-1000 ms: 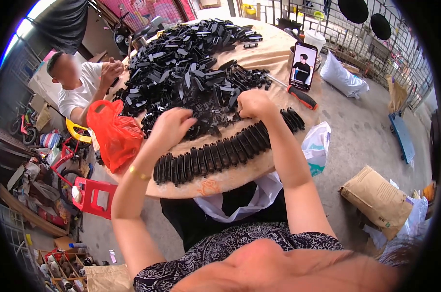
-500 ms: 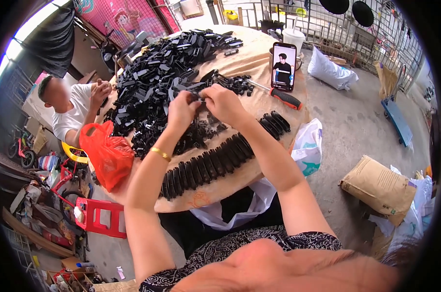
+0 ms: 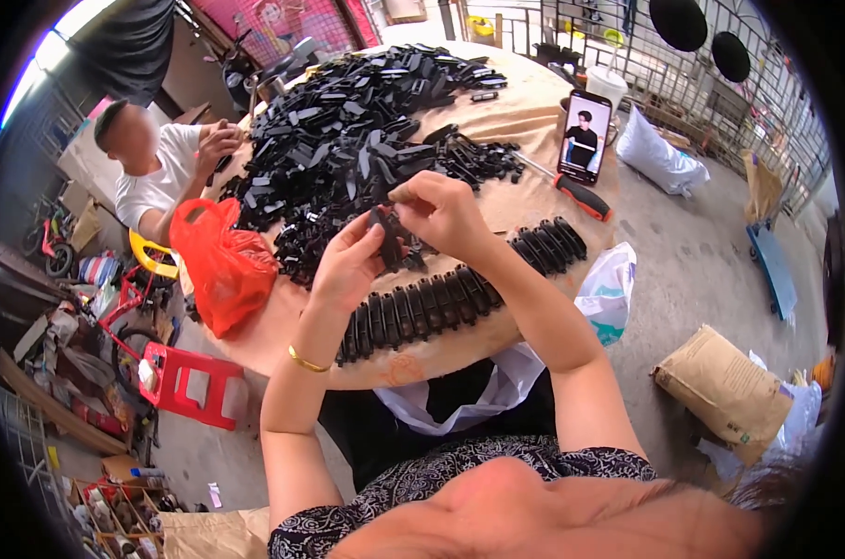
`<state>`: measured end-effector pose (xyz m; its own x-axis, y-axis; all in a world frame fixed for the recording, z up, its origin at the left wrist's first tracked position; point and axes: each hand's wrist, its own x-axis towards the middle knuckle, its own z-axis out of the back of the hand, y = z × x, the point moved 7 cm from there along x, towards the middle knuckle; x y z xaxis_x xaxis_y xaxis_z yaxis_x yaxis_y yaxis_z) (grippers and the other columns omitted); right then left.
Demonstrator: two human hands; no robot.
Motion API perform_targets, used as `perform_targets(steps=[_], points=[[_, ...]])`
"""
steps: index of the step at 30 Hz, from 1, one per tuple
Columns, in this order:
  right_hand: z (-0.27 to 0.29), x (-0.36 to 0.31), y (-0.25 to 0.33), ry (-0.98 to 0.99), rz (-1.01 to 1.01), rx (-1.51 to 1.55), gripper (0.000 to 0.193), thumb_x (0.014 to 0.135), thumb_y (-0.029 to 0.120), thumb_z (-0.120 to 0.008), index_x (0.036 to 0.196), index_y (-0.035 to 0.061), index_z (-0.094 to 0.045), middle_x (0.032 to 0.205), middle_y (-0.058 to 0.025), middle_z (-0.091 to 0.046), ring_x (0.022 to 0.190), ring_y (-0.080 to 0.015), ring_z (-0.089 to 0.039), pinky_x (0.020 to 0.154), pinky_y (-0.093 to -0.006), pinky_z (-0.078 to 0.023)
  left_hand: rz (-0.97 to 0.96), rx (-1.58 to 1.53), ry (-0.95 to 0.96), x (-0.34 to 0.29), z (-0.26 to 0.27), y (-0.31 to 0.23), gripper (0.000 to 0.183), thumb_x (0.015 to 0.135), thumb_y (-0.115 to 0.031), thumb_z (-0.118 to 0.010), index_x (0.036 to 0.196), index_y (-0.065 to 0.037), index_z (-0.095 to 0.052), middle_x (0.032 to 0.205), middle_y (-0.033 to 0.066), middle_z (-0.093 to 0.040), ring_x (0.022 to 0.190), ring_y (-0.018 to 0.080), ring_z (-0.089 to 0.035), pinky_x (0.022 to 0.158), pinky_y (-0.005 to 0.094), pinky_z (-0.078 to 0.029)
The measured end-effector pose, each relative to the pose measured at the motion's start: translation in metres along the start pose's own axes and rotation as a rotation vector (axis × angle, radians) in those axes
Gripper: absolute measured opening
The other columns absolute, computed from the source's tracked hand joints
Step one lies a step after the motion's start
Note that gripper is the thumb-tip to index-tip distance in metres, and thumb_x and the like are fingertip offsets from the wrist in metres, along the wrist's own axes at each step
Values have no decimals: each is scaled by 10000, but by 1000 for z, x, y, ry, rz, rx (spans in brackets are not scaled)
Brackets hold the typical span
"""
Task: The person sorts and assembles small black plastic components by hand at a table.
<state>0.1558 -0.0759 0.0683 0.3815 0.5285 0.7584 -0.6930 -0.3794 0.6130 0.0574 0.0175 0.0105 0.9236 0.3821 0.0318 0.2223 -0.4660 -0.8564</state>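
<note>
My left hand (image 3: 346, 265) is closed around a long black plastic part (image 3: 386, 238), gripped between thumb and fingers and tilted up above the table. Just right of its upper end, my right hand (image 3: 449, 216) has thumb and fingertips pinched together; whatever they hold is too small to make out. Beyond both hands spreads a large heap of black plastic parts (image 3: 334, 135). Along the near edge of the table runs a row of black assembled pieces (image 3: 422, 307), standing side by side beneath my right forearm.
A red plastic bag (image 3: 219, 270) sits at the table's left edge, near a person in white (image 3: 152, 177). On the right are a propped phone (image 3: 586, 138), a screwdriver (image 3: 583, 197) and a white cup (image 3: 606, 86). A red stool (image 3: 191, 384) stands on the floor at left.
Both hands have drawn nearer to me from the heap and moved slightly apart. The black part in my left hand now shows more fully. The whole view has shifted a little.
</note>
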Motion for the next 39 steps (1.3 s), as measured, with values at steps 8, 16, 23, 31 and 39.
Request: perform_targets(steps=[8,16,23,31,39], points=[[-9,-6,8,62,92,-142,92,688,80,-608,776,53,-617,711,-71,-567,623,-230,-580,531,-305,-464,-66,-8,-31,-1,3,3,294,868,-86,-505,1154,-21,-487,1011,47,-575,865,140,-579,763,325,-511],[-17,-10,22,244,179,-190,238,714,26,-553,944,12,-609,814,-95,-574,686,-251,-581,584,-306,-475,-107,115,-79,-5,5,1,293,858,-75,-522,1149,-45,-510,994,19,-584,850,103,-575,701,247,-500],[-29,-13,16,249,249,-91,248,730,47,-520,954,-24,-601,872,-117,-575,754,-271,-576,652,-338,-480,-147,173,-164,-5,13,-9,251,854,-72,-522,1100,-31,-549,1006,22,-583,843,100,-574,697,235,-498],[33,9,-30,80,-93,-257,205,715,83,-534,884,78,-650,822,-116,-622,765,-267,-599,684,-341,-483,-146,690,-275,-35,20,-59,425,821,-26,-511,1215,51,-373,976,141,-606,809,141,-588,669,219,-486],[15,-13,-79,628,-364,-677,196,661,93,-557,818,119,-672,830,-86,-639,816,-244,-604,720,-338,-481,-5,1382,-421,-113,129,-96,346,788,2,-506,1129,53,-483,848,60,-568,693,102,-547,587,215,-470]])
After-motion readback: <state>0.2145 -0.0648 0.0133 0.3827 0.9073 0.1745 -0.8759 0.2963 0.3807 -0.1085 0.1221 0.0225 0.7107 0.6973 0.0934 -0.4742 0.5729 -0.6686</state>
